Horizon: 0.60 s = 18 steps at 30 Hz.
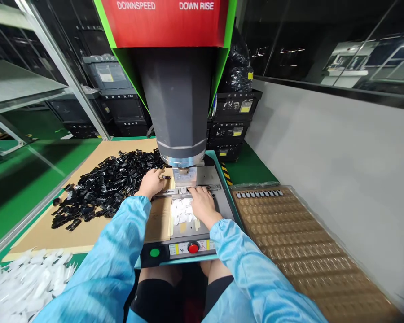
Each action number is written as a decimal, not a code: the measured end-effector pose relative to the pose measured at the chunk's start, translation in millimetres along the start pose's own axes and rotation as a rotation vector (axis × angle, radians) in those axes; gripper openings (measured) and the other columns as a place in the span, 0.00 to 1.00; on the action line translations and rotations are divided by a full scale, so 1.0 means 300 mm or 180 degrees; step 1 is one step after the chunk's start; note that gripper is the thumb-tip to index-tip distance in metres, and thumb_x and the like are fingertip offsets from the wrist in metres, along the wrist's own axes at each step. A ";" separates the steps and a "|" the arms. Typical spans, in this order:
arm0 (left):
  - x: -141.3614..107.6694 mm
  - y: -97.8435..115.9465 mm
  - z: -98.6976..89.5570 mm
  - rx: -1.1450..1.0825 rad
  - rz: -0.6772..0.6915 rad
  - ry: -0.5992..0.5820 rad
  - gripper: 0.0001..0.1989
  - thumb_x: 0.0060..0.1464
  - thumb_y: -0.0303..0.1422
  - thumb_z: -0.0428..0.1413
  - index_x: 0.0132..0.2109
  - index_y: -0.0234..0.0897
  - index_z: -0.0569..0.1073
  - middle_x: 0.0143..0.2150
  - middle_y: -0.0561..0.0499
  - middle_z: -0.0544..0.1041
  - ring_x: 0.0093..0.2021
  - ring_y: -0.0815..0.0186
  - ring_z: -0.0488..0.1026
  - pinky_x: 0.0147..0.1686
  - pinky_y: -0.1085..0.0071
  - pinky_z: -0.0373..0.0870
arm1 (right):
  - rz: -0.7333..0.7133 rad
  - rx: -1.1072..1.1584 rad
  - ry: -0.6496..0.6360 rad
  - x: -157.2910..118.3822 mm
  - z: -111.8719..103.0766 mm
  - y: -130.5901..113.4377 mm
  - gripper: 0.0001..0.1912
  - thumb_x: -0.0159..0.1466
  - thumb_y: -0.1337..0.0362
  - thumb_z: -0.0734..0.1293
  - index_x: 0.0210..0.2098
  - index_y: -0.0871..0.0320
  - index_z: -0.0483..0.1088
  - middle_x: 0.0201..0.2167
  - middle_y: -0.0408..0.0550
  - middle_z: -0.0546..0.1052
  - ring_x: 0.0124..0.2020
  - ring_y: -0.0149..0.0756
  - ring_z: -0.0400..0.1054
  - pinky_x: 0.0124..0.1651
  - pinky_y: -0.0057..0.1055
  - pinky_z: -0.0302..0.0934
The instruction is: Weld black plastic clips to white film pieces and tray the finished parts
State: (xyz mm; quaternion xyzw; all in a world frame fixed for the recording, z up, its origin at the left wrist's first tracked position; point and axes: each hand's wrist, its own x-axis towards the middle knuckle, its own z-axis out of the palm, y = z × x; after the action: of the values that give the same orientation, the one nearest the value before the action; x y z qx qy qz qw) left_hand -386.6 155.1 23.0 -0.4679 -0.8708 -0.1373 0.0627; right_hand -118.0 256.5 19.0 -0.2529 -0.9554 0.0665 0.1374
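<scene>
"Blue sleeves (112,255) fill the foreground, either side of the person's knees. Where do they lead?"

"To two bare hands above the work plate (205,177). The left hand (152,183) has its fingers bent, with a small black part (166,177) right at their tips."

"Is it pinching that part?"

"I cannot tell; the fingertips are too small to read."

"And the other?"

"The right hand (204,204) lies palm down, fingers extended and close together, tips at the metal fixture (164,193). Whether they pinch anything, I cannot tell."

"Where exactly is the fixture?"

"Across the plate, below the block (184,176) under the machine head (178,89). Just nearer the person is a small cluster of white pieces (182,211)."

"What surrounds all that?"

"To the left, a heap of black parts (117,184) on a brown sheet (54,240) over the table. More white pieces form a pile (27,282) at lower left. To the right, a brown tray (289,237) carries one row of small pieces (259,194) at its far end. A green button (154,252) and a red button (193,247) face the person."
</scene>
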 end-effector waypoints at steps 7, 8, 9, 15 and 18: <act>0.116 0.048 0.075 0.0006 0.0358 -0.0451 0.14 0.56 0.28 0.59 0.48 0.37 0.84 0.52 0.34 0.81 0.57 0.47 0.76 0.59 0.58 0.71 | 0.0017 -0.0038 -0.0076 0.003 -0.001 0.001 0.27 0.67 0.71 0.65 0.64 0.52 0.67 0.56 0.55 0.75 0.56 0.49 0.63 0.56 0.41 0.58; 0.114 0.045 0.075 0.0012 0.0367 -0.0481 0.13 0.57 0.29 0.58 0.48 0.36 0.83 0.51 0.33 0.81 0.55 0.47 0.77 0.58 0.58 0.72 | 0.0009 -0.0037 -0.0074 0.004 -0.001 0.000 0.27 0.67 0.72 0.64 0.65 0.52 0.67 0.56 0.55 0.74 0.56 0.49 0.63 0.57 0.41 0.58; 0.107 0.039 0.071 0.0020 0.0373 -0.0495 0.14 0.59 0.29 0.57 0.49 0.35 0.83 0.51 0.33 0.81 0.54 0.48 0.78 0.57 0.58 0.72 | -0.0003 -0.0038 -0.0071 0.005 0.000 0.000 0.28 0.67 0.72 0.64 0.65 0.52 0.67 0.56 0.54 0.75 0.56 0.49 0.63 0.57 0.41 0.58; 0.026 -0.009 0.014 0.0016 0.0548 -0.0564 0.12 0.63 0.31 0.55 0.48 0.42 0.83 0.48 0.41 0.83 0.53 0.54 0.79 0.61 0.62 0.70 | 0.0057 -0.0055 -0.0009 0.009 0.007 -0.007 0.25 0.67 0.74 0.62 0.62 0.53 0.69 0.52 0.54 0.75 0.55 0.49 0.63 0.55 0.41 0.59; 0.001 -0.028 -0.017 0.0029 0.0404 -0.0404 0.14 0.64 0.32 0.54 0.51 0.43 0.82 0.54 0.43 0.81 0.56 0.55 0.78 0.60 0.65 0.70 | 0.0066 -0.0056 -0.0026 0.007 0.006 -0.010 0.25 0.67 0.74 0.62 0.62 0.52 0.69 0.53 0.55 0.75 0.55 0.49 0.63 0.55 0.41 0.59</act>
State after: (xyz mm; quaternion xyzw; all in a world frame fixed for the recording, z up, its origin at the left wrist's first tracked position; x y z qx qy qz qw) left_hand -394.0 149.4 26.4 -0.5296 -0.8423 -0.0992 0.0180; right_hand -121.6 254.9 18.3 -0.2637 -0.9538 0.0605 0.1305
